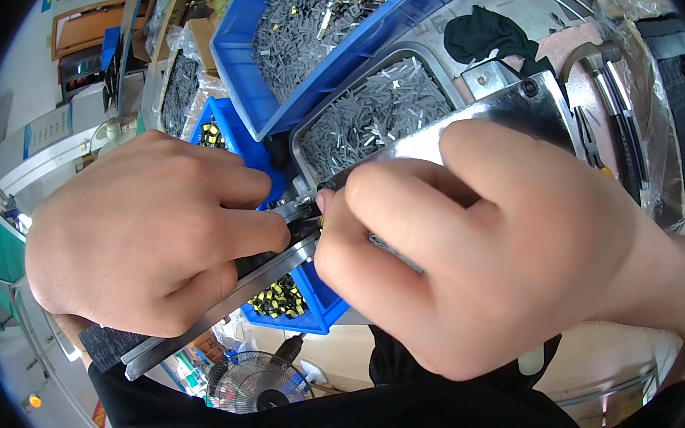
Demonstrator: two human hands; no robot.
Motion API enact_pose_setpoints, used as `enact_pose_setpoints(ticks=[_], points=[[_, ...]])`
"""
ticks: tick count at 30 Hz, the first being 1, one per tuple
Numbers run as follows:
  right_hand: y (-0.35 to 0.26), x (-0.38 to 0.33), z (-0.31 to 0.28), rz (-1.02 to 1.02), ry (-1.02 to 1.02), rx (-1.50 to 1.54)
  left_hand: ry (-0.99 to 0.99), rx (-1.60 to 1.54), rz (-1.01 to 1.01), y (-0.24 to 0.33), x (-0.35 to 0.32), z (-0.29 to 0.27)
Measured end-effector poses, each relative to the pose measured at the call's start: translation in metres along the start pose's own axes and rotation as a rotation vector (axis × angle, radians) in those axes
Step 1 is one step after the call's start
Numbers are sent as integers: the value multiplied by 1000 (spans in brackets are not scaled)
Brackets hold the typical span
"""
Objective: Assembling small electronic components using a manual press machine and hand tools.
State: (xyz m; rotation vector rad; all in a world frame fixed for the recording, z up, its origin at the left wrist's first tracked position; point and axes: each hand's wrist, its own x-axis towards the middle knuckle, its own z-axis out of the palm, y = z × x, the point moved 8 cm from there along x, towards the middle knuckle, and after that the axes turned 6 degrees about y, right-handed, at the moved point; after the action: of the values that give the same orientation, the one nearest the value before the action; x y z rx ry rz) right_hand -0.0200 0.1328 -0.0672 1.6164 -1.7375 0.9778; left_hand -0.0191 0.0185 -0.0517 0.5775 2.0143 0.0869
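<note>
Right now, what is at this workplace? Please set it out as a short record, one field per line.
Left hand: the left hand is curled over a metal rail
Right hand: the right hand is curled near the left fingertips; its grip is hidden
Large bin: blue bin holding grey pieces
Beside it: metal tray, also with grey pieces
Lower blue box: black-and-yellow parts
Right side: pliers
Lower edge: fan

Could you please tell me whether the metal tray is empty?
No, the metal tray holds a heap of small grey pieces.
</note>
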Motion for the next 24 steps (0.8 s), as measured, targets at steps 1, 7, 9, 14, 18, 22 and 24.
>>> enact_pose_setpoints(ticks=[1,7,9,14,18,22,24], points=[[2,0,-3,24,53,-23,1,6,-4,0,1,-1],[7,-4,-28,77,-29,-8,-52,13,-20,0,-4,4],[12,-22,-22,88,-119,-41,-68,42,18,-7,9,11],[4,-45,-24,-87,53,-120,-60,10,32,-9,12,17],[6,-47,-27,-170,12,-166,-127,18,-51,-7,18,13],[4,-50,-31,-157,8,-169,-66,-2,-5,-9,15,14],[1,-49,-30,-153,7,-168,-55,-12,40,-10,15,16]])
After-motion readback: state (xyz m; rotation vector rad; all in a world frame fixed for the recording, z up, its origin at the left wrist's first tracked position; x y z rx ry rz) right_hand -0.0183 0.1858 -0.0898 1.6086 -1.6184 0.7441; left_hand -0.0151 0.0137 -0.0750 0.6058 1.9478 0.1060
